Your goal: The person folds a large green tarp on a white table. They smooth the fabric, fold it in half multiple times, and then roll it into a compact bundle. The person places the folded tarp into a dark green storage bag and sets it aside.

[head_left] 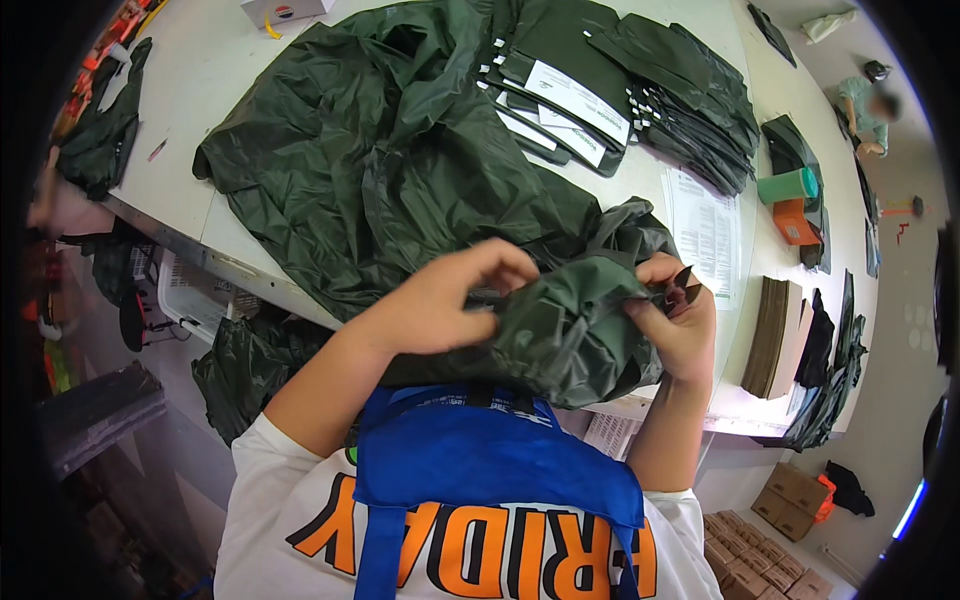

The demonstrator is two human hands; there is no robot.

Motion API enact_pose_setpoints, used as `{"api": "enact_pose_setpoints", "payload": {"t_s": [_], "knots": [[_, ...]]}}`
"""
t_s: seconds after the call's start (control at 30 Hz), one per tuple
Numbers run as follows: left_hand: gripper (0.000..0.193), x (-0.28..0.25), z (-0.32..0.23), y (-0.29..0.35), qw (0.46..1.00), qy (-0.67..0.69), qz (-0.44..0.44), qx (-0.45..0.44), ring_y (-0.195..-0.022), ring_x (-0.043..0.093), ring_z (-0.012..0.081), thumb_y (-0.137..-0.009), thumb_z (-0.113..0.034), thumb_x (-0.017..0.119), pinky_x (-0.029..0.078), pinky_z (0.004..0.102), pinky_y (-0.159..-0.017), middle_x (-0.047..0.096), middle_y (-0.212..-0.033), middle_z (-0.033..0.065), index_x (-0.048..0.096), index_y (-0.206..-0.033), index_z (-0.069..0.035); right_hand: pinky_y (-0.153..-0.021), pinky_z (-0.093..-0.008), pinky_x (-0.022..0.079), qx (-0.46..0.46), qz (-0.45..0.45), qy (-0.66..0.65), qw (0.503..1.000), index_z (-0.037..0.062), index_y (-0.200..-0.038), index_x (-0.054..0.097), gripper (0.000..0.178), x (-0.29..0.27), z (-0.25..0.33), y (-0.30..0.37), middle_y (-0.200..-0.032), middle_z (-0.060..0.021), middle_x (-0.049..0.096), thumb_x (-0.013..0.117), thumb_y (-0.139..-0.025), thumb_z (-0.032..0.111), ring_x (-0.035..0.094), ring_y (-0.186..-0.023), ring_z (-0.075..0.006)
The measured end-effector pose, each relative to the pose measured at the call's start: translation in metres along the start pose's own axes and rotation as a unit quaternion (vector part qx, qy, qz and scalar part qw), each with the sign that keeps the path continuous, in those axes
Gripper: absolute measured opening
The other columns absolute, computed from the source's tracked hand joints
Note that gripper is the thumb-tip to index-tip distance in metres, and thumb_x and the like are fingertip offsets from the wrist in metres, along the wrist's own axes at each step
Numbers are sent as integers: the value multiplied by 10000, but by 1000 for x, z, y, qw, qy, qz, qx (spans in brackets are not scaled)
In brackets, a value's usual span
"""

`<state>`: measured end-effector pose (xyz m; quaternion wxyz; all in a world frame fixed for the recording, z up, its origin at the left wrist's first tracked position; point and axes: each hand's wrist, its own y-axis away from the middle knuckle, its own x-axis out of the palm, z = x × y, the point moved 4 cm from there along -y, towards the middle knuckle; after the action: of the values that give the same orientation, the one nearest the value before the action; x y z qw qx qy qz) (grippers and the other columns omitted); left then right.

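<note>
A large dark green garment (400, 170) of shiny, raincoat-like fabric lies crumpled over the table, its near part gathered at the front edge before me. My right hand (680, 315) is closed on a bunched fold (580, 325) of it, thumb pressed against the fingers. A small dark pointed piece sticks up by those fingers; its kind cannot be made out. Beside the fold's left side is my left hand (450, 300), thumb and fingers apart in a loose curve, slightly blurred. Its fingertips are close to the fabric, and I cannot tell whether they touch.
Stacked folded green garments (690, 110) and packs with white labels (575, 100) stand at the back. Printed sheets (705, 230) lie right, near a green cylinder (787, 187), an orange box (797, 222) and brown card (770, 335). A person (865, 110) stands far right. Cartons (760, 560) fill the floor.
</note>
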<state>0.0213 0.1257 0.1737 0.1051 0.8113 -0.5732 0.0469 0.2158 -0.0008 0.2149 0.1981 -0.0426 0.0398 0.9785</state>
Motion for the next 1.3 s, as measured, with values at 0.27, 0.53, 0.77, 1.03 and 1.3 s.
{"api": "enact_pose_setpoints", "payload": {"t_s": [0.27, 0.53, 0.77, 1.03, 1.3], "knots": [[314, 21, -41, -10, 986, -166, -6, 3, -865, 562, 93, -800, -122, 716, 461, 265, -802, 611, -929, 19, 605, -1064, 7, -618, -257, 415, -52, 66, 182, 980, 33, -990, 617, 330, 32, 25, 8, -789, -32, 567, 687, -674, -32, 525, -682, -122], [178, 38, -13, -3, 940, 321, -19, -109, -841, 646, 124, -882, -41, 575, 521, 259, -776, 671, -944, 95, 619, -1019, 65, -600, -251, 375, -196, 2, 102, 975, 16, -1072, 509, 434, 6, 21, 21, -1001, -97, 539, 721, -725, 167, 422, -673, -137], [171, 39, -8, -5, 923, 359, -52, -127, -725, 642, 102, -907, -103, 574, 519, 233, -690, 683, -857, 67, 652, -961, 38, -582, -341, 463, -267, -34, 373, 888, 12, -866, 627, 317, 11, 48, 35, -793, -96, 641, 783, -591, 40, 605, -680, -254], [153, 43, -13, -8, 936, 313, -74, -145, -696, 626, 84, -912, -115, 567, 501, 221, -651, 677, -815, 48, 654, -894, 10, -590, -334, 462, -266, -44, 404, 874, 23, -848, 636, 274, 17, 60, 38, -802, -87, 647, 774, -612, 39, 605, -672, -254], [145, 47, -15, -7, 944, 287, -89, -137, -673, 603, 60, -910, -120, 574, 484, 209, -629, 663, -786, 23, 648, -853, -8, -584, -342, 474, -240, -36, 362, 900, 17, -858, 637, 262, 18, 56, 40, -797, -95, 648, 772, -634, 34, 612, -674, -255]]}}
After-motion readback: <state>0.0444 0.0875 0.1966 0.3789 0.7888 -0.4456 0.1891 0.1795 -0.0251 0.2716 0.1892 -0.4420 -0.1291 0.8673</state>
